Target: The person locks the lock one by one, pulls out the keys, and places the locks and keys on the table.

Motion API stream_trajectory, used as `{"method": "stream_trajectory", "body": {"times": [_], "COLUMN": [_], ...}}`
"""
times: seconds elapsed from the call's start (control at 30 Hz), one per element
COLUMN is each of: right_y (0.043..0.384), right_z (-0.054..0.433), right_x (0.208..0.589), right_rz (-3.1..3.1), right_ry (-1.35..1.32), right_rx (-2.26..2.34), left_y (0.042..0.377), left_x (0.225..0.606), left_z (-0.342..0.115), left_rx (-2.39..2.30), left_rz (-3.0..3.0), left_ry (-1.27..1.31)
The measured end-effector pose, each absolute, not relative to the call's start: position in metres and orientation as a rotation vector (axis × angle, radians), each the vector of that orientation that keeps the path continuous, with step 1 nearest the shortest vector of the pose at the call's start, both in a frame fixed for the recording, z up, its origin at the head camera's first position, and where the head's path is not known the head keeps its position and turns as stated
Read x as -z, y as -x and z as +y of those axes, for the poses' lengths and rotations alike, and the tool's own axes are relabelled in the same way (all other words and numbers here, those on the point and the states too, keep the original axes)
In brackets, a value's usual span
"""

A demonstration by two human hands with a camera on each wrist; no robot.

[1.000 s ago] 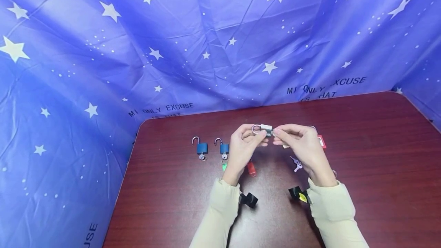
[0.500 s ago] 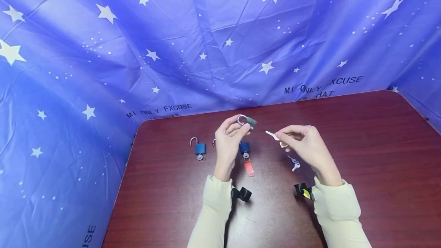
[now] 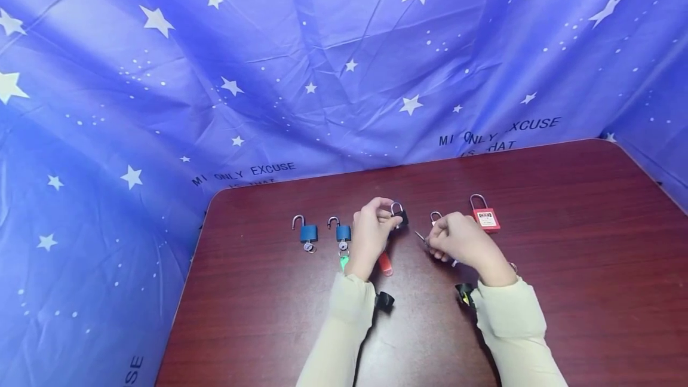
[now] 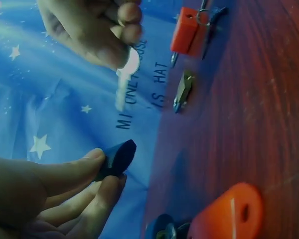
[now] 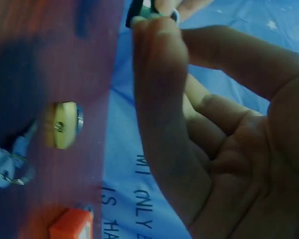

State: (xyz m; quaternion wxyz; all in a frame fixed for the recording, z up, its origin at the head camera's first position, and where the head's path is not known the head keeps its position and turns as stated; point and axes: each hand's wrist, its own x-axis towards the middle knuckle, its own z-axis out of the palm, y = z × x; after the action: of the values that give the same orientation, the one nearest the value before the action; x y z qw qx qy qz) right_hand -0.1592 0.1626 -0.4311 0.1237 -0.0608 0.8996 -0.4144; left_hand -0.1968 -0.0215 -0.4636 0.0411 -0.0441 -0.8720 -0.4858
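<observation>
My left hand (image 3: 371, 235) pinches a small dark padlock (image 3: 400, 218) by its body, between thumb and fingers. Its shackle points up in the head view, and the left wrist view shows the padlock body (image 4: 120, 157) held over the table. To its right, my right hand (image 3: 459, 240) pinches a silver key (image 3: 421, 236) by its head. The key blade points toward the padlock, with a gap between them in the head view. Just behind the right hand stands a brass padlock (image 5: 65, 124), mostly hidden in the head view except its shackle (image 3: 435, 215).
Two blue padlocks (image 3: 309, 233) (image 3: 343, 232) with raised shackles and keys inserted lie left. A green tag (image 3: 344, 262) and a red tag (image 3: 385, 264) lie by the left wrist. A red padlock (image 3: 486, 218) is behind the right hand. Loose keys (image 5: 7, 164) lie nearby.
One second ago the key met the padlock's underside; half a second ago they were apart. Now both hands are lower, the padlock shifted slightly right and the key dropped nearer the table.
</observation>
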Motion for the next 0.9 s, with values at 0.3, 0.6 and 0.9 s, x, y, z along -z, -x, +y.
{"method": "stream_trajectory", "body": {"times": [0.3,0.6,0.9], "right_y": [0.160,0.161,0.163], "right_z": [0.154,0.149,0.143], "right_x": [0.445,0.452,0.452], "right_rz": [2.796,2.778,2.766], "right_ry": [0.089,0.028,-0.006], "right_rx": [0.800,0.652,0.608], "left_y": [0.193,0.194,0.198], "left_x": [0.472,0.481,0.486], "left_z": [-0.008,0.000,0.003], "left_rx": [1.230,1.173,1.182], "left_rz": [-2.872,-2.861,-2.845], "left_ry": [0.087,0.101,0.106]}}
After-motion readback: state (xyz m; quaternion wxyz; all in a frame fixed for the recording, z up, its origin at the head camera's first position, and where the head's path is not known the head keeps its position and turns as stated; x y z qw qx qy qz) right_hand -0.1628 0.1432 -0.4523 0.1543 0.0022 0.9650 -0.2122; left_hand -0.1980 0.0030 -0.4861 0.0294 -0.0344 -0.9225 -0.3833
